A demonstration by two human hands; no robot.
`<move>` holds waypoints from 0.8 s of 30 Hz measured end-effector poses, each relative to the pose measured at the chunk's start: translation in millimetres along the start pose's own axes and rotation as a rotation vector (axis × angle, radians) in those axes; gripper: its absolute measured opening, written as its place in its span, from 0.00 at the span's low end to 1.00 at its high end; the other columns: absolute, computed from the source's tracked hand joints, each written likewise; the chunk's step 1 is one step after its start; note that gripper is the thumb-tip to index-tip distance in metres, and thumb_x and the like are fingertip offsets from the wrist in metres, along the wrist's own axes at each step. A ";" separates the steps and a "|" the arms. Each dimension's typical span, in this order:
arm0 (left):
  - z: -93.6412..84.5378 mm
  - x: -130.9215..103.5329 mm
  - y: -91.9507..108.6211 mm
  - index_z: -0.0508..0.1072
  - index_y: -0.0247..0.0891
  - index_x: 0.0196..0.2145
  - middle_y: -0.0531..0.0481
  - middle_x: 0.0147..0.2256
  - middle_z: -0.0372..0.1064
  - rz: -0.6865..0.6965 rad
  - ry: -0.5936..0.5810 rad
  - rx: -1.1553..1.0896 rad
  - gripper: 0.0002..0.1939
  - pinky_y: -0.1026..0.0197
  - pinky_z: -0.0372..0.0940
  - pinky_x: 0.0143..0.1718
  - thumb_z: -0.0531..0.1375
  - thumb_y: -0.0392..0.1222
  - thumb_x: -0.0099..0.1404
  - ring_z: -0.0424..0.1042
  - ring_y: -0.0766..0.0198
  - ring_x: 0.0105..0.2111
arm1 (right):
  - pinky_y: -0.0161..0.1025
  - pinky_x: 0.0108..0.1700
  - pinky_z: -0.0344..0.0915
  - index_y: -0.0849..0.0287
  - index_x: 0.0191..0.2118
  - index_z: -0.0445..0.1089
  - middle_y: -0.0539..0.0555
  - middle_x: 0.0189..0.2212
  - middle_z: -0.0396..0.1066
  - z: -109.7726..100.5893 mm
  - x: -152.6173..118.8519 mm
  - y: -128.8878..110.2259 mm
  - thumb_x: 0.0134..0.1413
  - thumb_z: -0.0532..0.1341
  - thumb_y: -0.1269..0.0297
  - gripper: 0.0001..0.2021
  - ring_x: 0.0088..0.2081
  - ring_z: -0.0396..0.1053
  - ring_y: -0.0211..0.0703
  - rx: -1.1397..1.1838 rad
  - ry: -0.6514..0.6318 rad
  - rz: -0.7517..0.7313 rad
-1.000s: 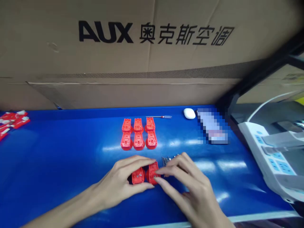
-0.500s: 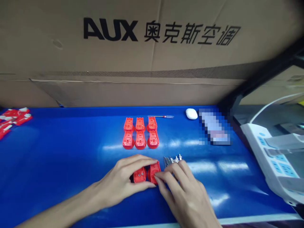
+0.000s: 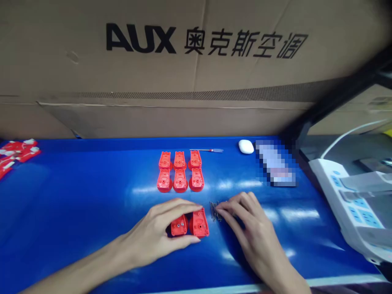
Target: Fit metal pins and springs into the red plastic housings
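My left hand (image 3: pixel 165 224) curves round two red plastic parts, thumb in front and fingers behind. The left red part (image 3: pixel 179 226) shows two small metal pieces in it; the right red part (image 3: pixel 199 223) lies between the thumb tip and fingertips. My right hand (image 3: pixel 249 226) is at the small pile of thin metal pins (image 3: pixel 214 211), its thumb and index finger pinched together. What lies between those fingertips is too small to tell. Behind the hands, several more red parts (image 3: pixel 180 180) stand in two rows.
A screwdriver (image 3: pixel 216 150), a white rounded case (image 3: pixel 246 146) and a blurred-out phone (image 3: pixel 277 165) lie at the back of the blue table. Red and white pieces (image 3: pixel 18 153) are at far left. A white power strip (image 3: pixel 346 204) stands at right, cardboard (image 3: pixel 183 120) behind.
My right hand has moved right, away from the right red part and over to the metal pins. My left hand stays round the two red parts.
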State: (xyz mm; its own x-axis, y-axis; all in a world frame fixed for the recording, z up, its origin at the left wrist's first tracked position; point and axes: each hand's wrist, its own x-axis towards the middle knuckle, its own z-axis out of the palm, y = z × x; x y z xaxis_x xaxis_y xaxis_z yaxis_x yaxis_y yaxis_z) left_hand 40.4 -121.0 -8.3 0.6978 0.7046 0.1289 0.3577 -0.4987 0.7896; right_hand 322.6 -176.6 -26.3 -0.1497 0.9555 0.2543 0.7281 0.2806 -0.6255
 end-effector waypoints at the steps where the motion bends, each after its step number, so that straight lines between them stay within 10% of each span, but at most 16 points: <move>1: -0.6 0.3 0.8 0.71 0.50 0.69 0.47 0.63 0.77 0.001 -0.001 0.005 0.32 0.53 0.75 0.62 0.73 0.49 0.71 0.80 0.54 0.59 | 0.47 0.50 0.67 0.49 0.52 0.77 0.53 0.43 0.71 1.5 -0.5 1.7 0.78 0.60 0.65 0.08 0.47 0.67 0.48 0.004 -0.011 -0.005; 16: -7.1 -0.3 2.4 0.70 0.48 0.69 0.45 0.64 0.76 0.011 0.045 0.074 0.34 0.49 0.75 0.65 0.74 0.49 0.69 0.79 0.50 0.62 | 0.46 0.49 0.67 0.48 0.54 0.79 0.53 0.42 0.70 -2.2 -1.1 6.6 0.77 0.61 0.66 0.10 0.46 0.67 0.48 -0.006 0.033 -0.014; 24: -10.0 0.2 -2.4 0.70 0.49 0.71 0.45 0.65 0.76 0.066 0.054 0.056 0.36 0.48 0.75 0.66 0.73 0.44 0.69 0.79 0.51 0.63 | 0.49 0.59 0.63 0.48 0.56 0.75 0.49 0.41 0.74 -10.3 10.5 -46.5 0.76 0.63 0.68 0.10 0.43 0.72 0.43 0.134 0.065 -0.102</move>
State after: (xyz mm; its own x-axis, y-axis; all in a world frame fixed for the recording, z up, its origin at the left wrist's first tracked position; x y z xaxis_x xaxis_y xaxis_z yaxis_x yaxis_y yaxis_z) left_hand 33.5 -114.6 -4.1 0.6867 0.6950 0.2130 0.3470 -0.5710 0.7440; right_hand 294.0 -180.6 13.0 -0.1719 0.9146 0.3661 0.6148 0.3899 -0.6855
